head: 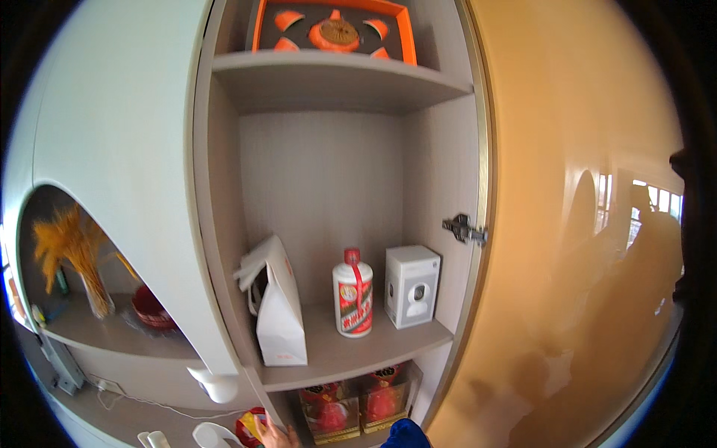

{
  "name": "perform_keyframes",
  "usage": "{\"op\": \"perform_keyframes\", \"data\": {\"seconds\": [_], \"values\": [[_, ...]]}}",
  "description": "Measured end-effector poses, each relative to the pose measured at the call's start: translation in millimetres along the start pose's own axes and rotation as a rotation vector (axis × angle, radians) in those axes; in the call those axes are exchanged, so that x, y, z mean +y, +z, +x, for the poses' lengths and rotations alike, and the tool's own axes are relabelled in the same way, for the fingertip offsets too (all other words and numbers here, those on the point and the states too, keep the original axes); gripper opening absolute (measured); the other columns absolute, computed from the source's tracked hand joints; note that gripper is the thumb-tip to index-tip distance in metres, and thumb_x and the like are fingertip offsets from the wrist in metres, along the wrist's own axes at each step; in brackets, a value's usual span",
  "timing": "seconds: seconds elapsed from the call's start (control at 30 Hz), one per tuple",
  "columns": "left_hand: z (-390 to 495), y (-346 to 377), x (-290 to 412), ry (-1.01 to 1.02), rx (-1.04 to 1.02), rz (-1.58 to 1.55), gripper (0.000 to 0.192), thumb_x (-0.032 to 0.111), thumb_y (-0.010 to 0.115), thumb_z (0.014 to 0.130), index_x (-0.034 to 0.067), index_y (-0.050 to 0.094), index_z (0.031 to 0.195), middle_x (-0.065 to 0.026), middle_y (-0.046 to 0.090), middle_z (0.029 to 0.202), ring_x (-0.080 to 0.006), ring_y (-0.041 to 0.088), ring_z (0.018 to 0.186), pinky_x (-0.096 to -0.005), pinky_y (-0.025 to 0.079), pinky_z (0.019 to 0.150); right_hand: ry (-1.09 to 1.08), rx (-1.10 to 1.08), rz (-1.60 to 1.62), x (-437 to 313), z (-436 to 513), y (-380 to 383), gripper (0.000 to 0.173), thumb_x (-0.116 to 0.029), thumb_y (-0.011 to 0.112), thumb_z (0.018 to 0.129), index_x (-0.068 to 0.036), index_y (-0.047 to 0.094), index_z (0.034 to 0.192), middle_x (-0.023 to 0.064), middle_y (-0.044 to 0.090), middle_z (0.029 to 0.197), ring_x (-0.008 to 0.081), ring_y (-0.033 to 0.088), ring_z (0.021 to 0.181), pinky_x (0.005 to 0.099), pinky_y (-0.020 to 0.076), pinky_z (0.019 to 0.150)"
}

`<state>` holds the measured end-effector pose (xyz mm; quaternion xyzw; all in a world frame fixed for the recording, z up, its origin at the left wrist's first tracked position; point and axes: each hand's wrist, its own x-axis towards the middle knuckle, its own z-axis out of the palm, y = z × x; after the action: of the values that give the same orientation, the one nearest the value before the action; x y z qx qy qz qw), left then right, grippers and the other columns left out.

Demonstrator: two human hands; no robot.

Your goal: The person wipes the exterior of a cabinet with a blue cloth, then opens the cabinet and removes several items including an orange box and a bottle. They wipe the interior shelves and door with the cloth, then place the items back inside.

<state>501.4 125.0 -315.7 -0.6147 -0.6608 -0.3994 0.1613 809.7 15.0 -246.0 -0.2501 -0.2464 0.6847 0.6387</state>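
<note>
Low in the picture, my left hand (278,434) is partly cut off by the bottom edge. It is beside a red round container (242,430) with something yellow (250,424) in it; whether my fingers grip anything is unclear. A blue sleeve (406,434) shows at the bottom, while my right hand is out of view. Before me, on the cabinet's middle shelf (322,367), stand a folded white paper bag (283,330), a white liquor bottle (353,299) with a red cap and ribbon, and a white camera box (413,287).
Above, an orange box (409,33) holds a teapot and several cups. Red figures in clear boxes (330,417) stand below. At right is a glossy tan door (549,140) with a hinge (464,228). Dried stalks (73,246) and a dark red bowl (150,311) occupy the left niche.
</note>
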Motion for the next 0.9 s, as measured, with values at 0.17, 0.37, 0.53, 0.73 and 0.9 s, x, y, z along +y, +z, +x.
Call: {"op": "perform_keyframes", "data": {"seconds": [0.17,0.37,0.53,0.73,0.9], "values": [[2,-14,10,-0.053,-0.109,0.010,0.059,0.022,0.064,0.082,-0.006,0.043,0.129,-0.0242,0.057,0.124,-0.0413,0.051,0.114,-0.0473,0.042,0.096,0.062,0.061,-0.012,-17,42,36,0.049,-0.018,0.066,0.090,0.001,0.048,0.131,0.0141,0.062,0.107,0.0265,0.065,0.087,0.0402,0.0557,0.076],[17,-29,16,-0.080,-0.190,0.030,0.055,0.032,0.064,0.084,-0.004,0.049,0.122,-0.0212,0.058,0.122,-0.0376,0.056,0.106,-0.0445,0.046,0.088,0.013,-0.002,0.024,-83,8,105,0.047,-0.012,0.068,0.087,-0.002,0.049,0.130,0.0184,0.064,0.109,0.0281,0.066,0.088,0.0411,0.0585,0.074],[17,-35,6,-0.097,-0.262,0.021,0.053,0.040,0.064,0.085,-0.002,0.054,0.116,-0.0187,0.060,0.120,-0.0345,0.061,0.100,-0.0423,0.050,0.082,-0.094,0.266,-0.184,-123,-6,150,0.039,-0.012,0.070,0.087,0.001,0.057,0.121,0.0155,0.067,0.101,0.0253,0.067,0.088,0.0376,0.0577,0.075],[28,-28,-14,-0.018,-0.347,-0.038,0.055,0.053,0.064,0.085,0.002,0.060,0.105,-0.0196,0.064,0.107,-0.0352,0.065,0.085,-0.0439,0.053,0.066,-0.024,0.275,-0.147,-125,-5,143,0.043,-0.018,0.069,0.088,0.000,0.055,0.124,0.0148,0.065,0.107,0.0257,0.066,0.092,0.0382,0.0560,0.080],[35,-17,-34,-0.006,-0.401,-0.086,0.040,0.052,0.062,0.088,0.012,0.063,0.085,-0.0119,0.065,0.068,-0.0339,0.063,0.059,-0.0465,0.049,0.053,0.143,0.135,-0.001,-122,3,142,0.048,-0.023,0.069,0.089,-0.001,0.053,0.127,0.0145,0.063,0.112,0.0265,0.064,0.097,0.0391,0.0547,0.084]]}}
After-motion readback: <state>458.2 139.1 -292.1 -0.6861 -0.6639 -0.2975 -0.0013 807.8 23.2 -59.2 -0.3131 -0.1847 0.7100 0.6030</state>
